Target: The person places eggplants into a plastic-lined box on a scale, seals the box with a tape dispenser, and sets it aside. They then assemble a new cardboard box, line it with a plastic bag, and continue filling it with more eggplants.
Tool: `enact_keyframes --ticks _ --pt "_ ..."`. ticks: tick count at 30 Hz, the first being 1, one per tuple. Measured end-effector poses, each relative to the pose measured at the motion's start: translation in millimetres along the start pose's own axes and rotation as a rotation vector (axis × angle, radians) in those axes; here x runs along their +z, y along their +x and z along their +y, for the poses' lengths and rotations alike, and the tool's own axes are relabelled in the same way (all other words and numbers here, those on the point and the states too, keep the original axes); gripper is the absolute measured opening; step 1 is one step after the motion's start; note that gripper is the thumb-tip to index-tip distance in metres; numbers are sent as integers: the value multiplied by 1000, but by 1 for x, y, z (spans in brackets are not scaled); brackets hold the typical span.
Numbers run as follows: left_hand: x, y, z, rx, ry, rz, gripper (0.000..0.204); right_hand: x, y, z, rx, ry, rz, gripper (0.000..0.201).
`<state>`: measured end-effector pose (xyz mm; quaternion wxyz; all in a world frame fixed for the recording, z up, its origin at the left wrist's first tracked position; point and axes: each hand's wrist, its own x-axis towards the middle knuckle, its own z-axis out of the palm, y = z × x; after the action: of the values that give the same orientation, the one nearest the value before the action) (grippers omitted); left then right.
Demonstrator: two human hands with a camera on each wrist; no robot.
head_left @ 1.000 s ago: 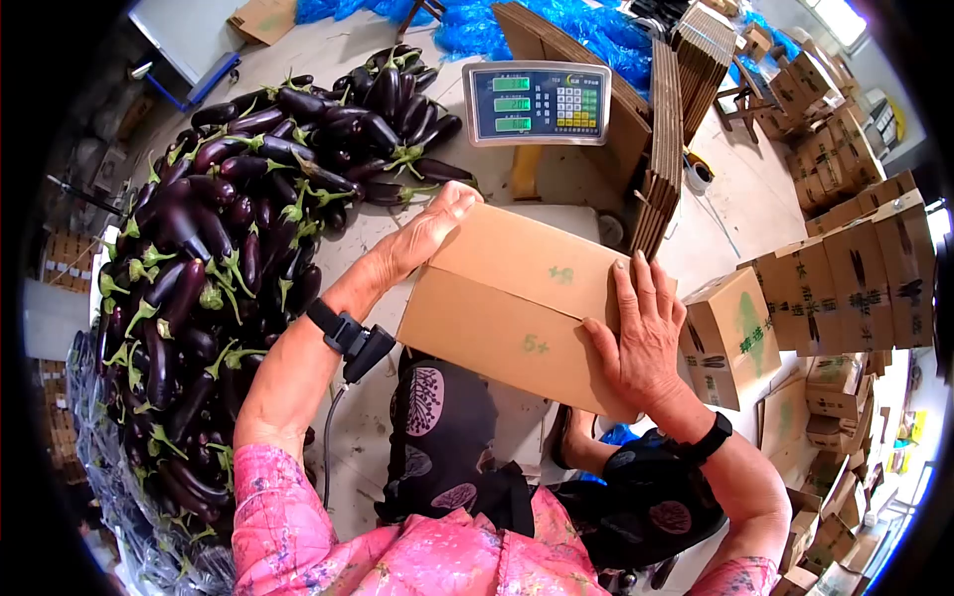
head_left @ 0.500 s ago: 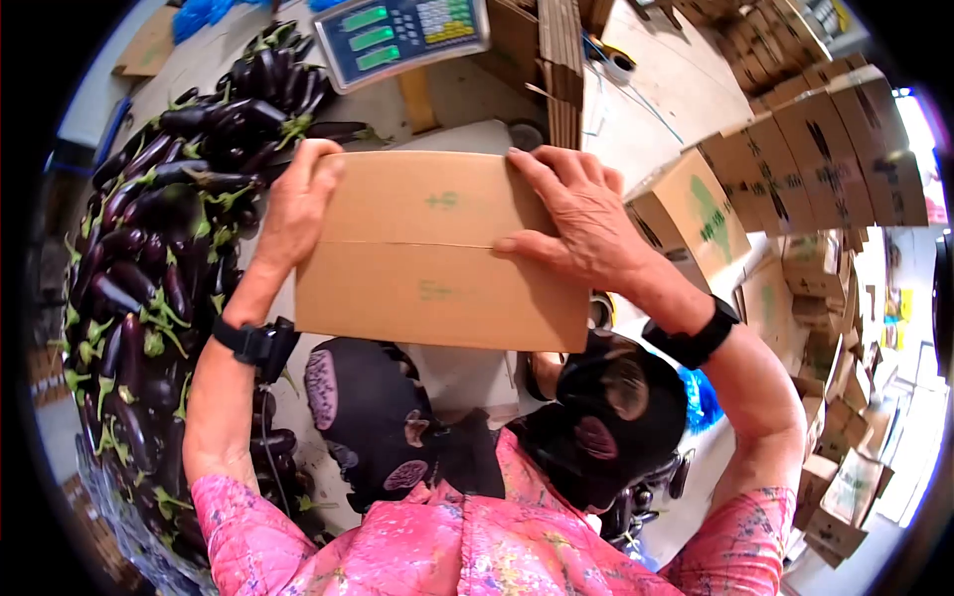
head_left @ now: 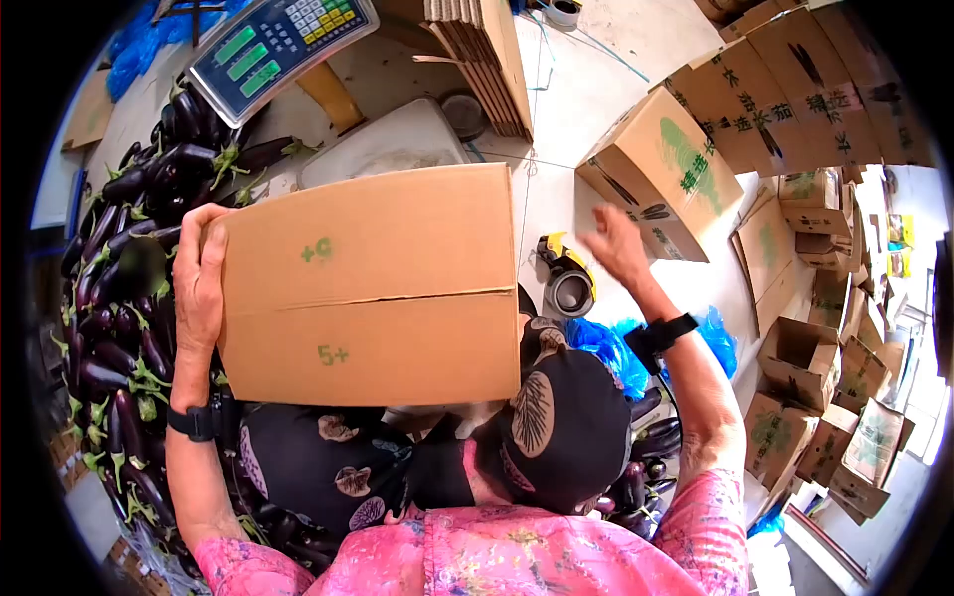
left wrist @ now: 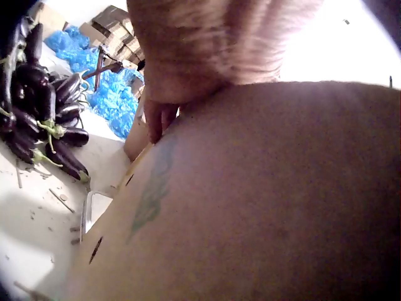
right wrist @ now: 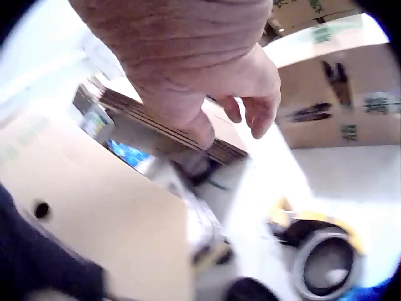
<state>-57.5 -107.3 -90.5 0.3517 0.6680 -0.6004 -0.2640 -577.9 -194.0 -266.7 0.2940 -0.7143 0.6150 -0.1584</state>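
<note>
In the head view a cardboard box [head_left: 368, 288], its top flaps folded together, lies over the person's knees. The left hand [head_left: 202, 288] holds its left end, thumb on top and fingers at the far left corner. In the left wrist view that hand [left wrist: 213, 56] lies against the box side [left wrist: 250, 188]. The right hand [head_left: 616, 243] is off the box, in the air above a yellow tape dispenser [head_left: 568, 280], holding nothing. The right wrist view shows this hand [right wrist: 207, 81] with bent, spread fingers, and the dispenser [right wrist: 322, 257] below it.
Many eggplants [head_left: 129, 348] are heaped at the left. A scale display [head_left: 273, 55] and flattened cartons [head_left: 487, 60] stand at the back. A printed box [head_left: 661, 174] sits right of the dispenser, with stacked boxes behind. Blue plastic [head_left: 611, 348] lies by the right knee.
The right hand has let go of the box and moved right, over the tape dispenser. The left hand still holds the box, which has shifted left in the view as the head turned.
</note>
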Motion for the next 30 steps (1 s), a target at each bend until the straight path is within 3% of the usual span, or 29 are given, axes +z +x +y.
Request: enact_keyframes --ticks 3,5,7,9,12,14,17,19,21,22,26,29,30 --pt "2 0 2 -40 15 14 32 58 -42 68 -33 -243 40 56" --pt "3 0 3 -55 16 18 33 83 -52 84 246 -306 -258 49" --pt "3 1 4 -65 -6 24 35 96 -60 82 311 -317 -140 41" --pt "4 2 4 -60 -48 20 34 96 -58 76 346 -320 -179 39" --pt "4 1 5 -55 -27 26 30 85 -53 55 418 -157 -52 40" --pt "3 -1 6 -51 -4 45 26 63 -47 49 355 17 58 46" --pt "2 0 6 -40 -24 44 27 -23 -37 -49 189 603 212 49" --pt "2 -1 6 -45 -46 57 29 -76 -36 -108 126 879 148 52" --pt "1 -3 4 -30 -61 63 31 -117 -35 -137 140 1041 15 52" --pt "1 -3 2 3 -31 75 33 -126 -38 -166 71 1092 26 44" --pt "-2 -7 -1 18 -31 94 31 -151 -41 -223 5 877 -132 53" --pt "-4 -8 -7 71 -49 108 30 -151 -53 -273 -106 757 24 58" --pt "-3 -9 -4 59 -67 111 27 -152 -52 -283 -161 807 -11 66"
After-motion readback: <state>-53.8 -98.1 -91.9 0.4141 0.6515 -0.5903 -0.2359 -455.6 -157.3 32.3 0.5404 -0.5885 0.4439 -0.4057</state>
